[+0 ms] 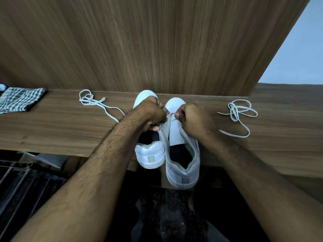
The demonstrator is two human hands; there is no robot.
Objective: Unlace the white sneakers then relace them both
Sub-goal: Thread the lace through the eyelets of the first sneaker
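Two white sneakers stand side by side on a wooden shelf [70,130], toes toward the back panel. The right sneaker [183,165] overhangs the front edge, its tongue bare of lace. My left hand [150,112] pinches the left flap of its upper beside the tongue. My right hand [194,119] grips the right flap. The left sneaker [150,154] sits partly under my left wrist. One loose white lace [92,102] lies on the shelf to the left, another loose lace [239,114] to the right.
A folded checked cloth [21,100] lies at the shelf's far left. A tall wooden panel [157,41] rises straight behind the shoes. Below the shelf are dark metal bars [21,186] at left and my dark-clothed lap.
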